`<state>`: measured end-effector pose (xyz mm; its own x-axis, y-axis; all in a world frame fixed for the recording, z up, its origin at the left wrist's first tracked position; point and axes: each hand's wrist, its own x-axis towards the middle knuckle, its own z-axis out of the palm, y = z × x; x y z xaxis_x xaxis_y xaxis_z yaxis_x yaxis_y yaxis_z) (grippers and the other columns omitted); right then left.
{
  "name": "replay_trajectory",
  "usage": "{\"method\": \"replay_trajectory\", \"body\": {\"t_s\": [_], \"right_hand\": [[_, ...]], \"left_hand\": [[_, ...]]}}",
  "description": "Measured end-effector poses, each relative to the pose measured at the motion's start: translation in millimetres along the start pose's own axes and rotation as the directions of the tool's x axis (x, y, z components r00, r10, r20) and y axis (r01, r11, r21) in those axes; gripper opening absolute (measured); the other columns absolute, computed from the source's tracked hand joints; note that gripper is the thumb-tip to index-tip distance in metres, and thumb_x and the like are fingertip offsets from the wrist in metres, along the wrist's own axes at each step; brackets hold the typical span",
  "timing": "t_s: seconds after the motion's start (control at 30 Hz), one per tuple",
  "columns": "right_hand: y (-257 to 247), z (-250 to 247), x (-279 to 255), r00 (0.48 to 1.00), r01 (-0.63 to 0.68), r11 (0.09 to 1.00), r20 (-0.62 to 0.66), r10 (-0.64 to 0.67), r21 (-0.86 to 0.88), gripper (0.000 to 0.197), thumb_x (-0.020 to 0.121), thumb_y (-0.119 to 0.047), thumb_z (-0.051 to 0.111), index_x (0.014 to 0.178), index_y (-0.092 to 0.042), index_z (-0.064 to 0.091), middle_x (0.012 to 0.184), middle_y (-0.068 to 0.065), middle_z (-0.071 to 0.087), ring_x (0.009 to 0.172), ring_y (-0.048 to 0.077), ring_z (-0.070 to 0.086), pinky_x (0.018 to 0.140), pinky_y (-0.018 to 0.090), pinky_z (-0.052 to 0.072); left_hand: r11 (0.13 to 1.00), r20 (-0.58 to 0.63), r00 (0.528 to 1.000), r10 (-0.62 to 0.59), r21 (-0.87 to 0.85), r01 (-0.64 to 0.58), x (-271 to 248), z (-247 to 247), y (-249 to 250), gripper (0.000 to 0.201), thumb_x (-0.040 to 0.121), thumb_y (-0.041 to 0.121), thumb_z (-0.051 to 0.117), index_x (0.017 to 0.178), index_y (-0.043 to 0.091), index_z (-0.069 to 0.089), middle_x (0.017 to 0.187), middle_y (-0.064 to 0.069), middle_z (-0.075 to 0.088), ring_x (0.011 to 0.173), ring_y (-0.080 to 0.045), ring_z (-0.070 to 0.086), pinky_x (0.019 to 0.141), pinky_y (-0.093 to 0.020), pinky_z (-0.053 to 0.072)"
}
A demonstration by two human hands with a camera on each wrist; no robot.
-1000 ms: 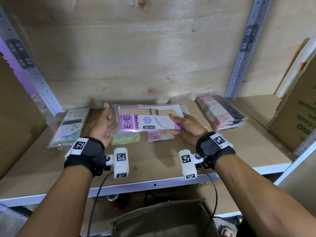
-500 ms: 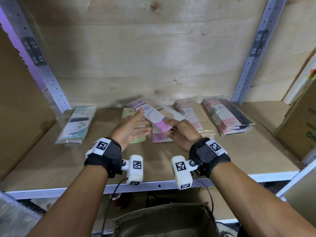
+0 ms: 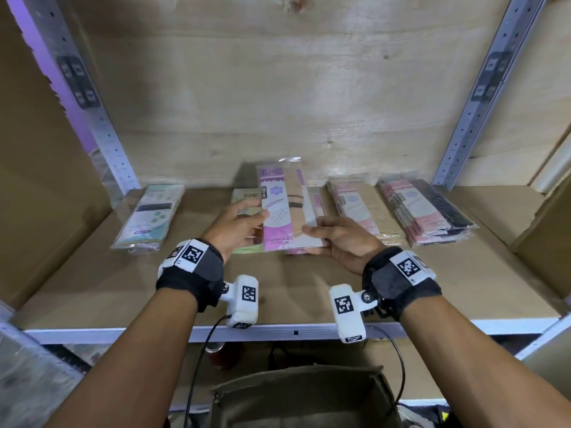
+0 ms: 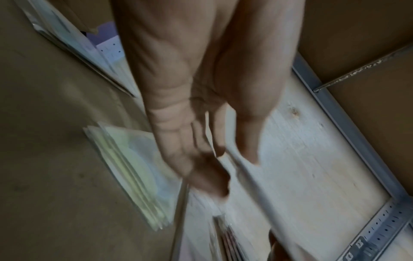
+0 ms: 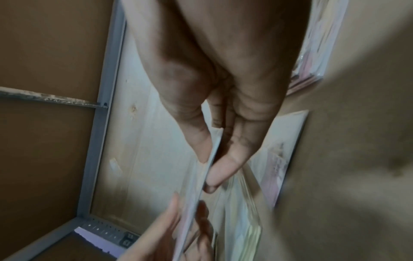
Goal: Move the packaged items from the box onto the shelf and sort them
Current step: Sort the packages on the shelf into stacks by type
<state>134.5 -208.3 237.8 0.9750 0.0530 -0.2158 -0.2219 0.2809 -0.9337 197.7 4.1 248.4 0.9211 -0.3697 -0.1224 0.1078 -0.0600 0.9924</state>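
Note:
A flat purple-and-beige packaged item (image 3: 287,205) hangs just above the shelf board (image 3: 278,288), long side pointing at the back wall. My left hand (image 3: 259,217) pinches its left edge, thumb on top. My right hand (image 3: 309,231) pinches its near right corner. In the right wrist view my right hand (image 5: 208,164) has thumb and forefinger clamped on the thin pack (image 5: 194,194). The left wrist view is blurred, with the pack's edge (image 4: 245,176) running between the thumb and fingers of my left hand (image 4: 225,159). Another purple pack (image 3: 316,205) lies partly hidden below.
Sorted piles lie along the shelf: teal (image 3: 151,214) at left, green (image 3: 247,196), pink-and-beige (image 3: 358,208), pink-and-black (image 3: 423,208). Metal uprights (image 3: 482,97) flank the bay. Cardboard cartons (image 3: 543,236) stand at right. The open box (image 3: 302,396) sits below the shelf's front edge.
The purple pack has turned from crosswise to lengthwise and moved back over the purple pile. Both hands followed it and kept their hold.

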Motion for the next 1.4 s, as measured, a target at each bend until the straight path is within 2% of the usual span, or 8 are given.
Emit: {"method": "replay_trajectory", "body": {"t_s": [0.13,0.23,0.4,0.53,0.67,0.8,0.97,1.4], "right_hand": [[2.8,-1.2,1.1,0.999,0.0,0.998,-0.042,-0.002,-0.058,0.011,0.089,0.001,0.067,0.08,-0.006,0.067,0.092,0.012,0.076,0.082,0.021,0.075,0.065,0.029,0.061],[4.0,-1.0,2.7,0.994,-0.009,0.982,-0.107,-0.012,-0.19,0.015,0.084,0.0,0.073,0.073,-0.008,0.066,0.086,0.01,0.076,0.075,0.02,0.074,0.059,0.027,0.058],[2.0,-0.4,7.6,0.966,-0.023,0.834,-0.228,-0.124,-0.552,0.029,0.079,-0.015,0.082,0.065,-0.014,0.055,0.047,-0.006,0.059,0.05,0.014,0.058,0.055,0.027,0.053],[-9.7,-4.2,14.1,0.887,-0.01,0.739,-0.347,-0.305,-0.674,0.031,0.072,-0.024,0.086,0.089,-0.012,0.063,0.077,0.004,0.072,0.065,0.019,0.067,0.073,0.034,0.059],[-17.3,-7.4,18.7,0.807,-0.065,0.582,-0.386,-0.447,-0.81,0.051,0.069,-0.025,0.087,0.11,-0.01,0.061,0.104,0.005,0.066,0.089,0.019,0.059,0.075,0.029,0.048],[-20.0,-8.0,18.9,0.842,-0.166,0.438,-0.358,-0.403,-0.883,0.064,0.072,-0.022,0.086,0.126,-0.006,0.055,0.103,0.007,0.062,0.091,0.02,0.054,0.074,0.028,0.043],[-19.7,-4.6,17.5,0.872,-0.242,0.368,-0.368,-0.324,-0.898,0.06,0.072,-0.021,0.087,0.121,-0.002,0.055,0.118,0.015,0.059,0.107,0.03,0.06,0.081,0.031,0.05],[-13.9,-1.7,16.9,0.906,-0.268,0.271,-0.338,-0.255,-0.924,0.044,0.085,-0.007,0.071,0.126,-0.001,0.055,0.126,0.018,0.055,0.111,0.033,0.059,0.092,0.035,0.054]], "left_hand": [[0.994,0.255,0.963,-0.088,0.079,0.07,-7.3,-2.0,-0.5,0.061,0.085,0.005,0.073,0.134,0.033,0.051,0.109,-0.013,0.075,0.094,-0.027,0.073,0.074,-0.03,0.06],[0.984,0.19,0.978,-0.083,0.169,0.051,-6.8,-1.4,-2.3,0.055,0.083,0.0,0.074,0.132,0.016,0.055,0.1,-0.016,0.076,0.079,-0.027,0.075,0.065,-0.025,0.059],[0.938,-0.015,0.998,-0.056,0.341,0.057,2.3,4.2,-6.4,0.044,0.073,0.005,0.084,0.113,-0.002,0.067,0.089,-0.014,0.076,0.065,-0.019,0.074,0.057,-0.023,0.058],[0.912,-0.138,0.989,0.046,0.41,0.015,12.6,24.2,1.6,0.032,0.07,0.007,0.087,0.098,-0.001,0.074,0.094,-0.017,0.075,0.072,-0.025,0.075,0.074,-0.041,0.062],[0.863,-0.215,0.975,0.062,0.502,0.056,19.2,47.5,8.8,0.039,0.069,0.014,0.088,0.102,-0.001,0.072,0.104,-0.019,0.073,0.087,-0.035,0.073,0.086,-0.045,0.059],[0.785,-0.225,0.974,-0.004,0.603,0.142,23.1,60.5,14.3,0.044,0.07,0.02,0.088,0.103,-0.003,0.07,0.102,-0.02,0.072,0.091,-0.035,0.072,0.088,-0.042,0.058],[0.663,-0.258,0.963,-0.073,0.709,0.24,25.2,66.6,13.7,0.056,0.071,0.029,0.087,0.113,0.0,0.064,0.115,-0.02,0.066,0.106,-0.035,0.067,0.094,-0.041,0.055],[0.505,-0.278,0.96,0.041,0.835,0.22,34.1,76.3,2.9,0.033,0.083,0.002,0.072,0.115,0.001,0.065,0.118,-0.019,0.064,0.107,-0.035,0.065,0.089,-0.038,0.056]]}}
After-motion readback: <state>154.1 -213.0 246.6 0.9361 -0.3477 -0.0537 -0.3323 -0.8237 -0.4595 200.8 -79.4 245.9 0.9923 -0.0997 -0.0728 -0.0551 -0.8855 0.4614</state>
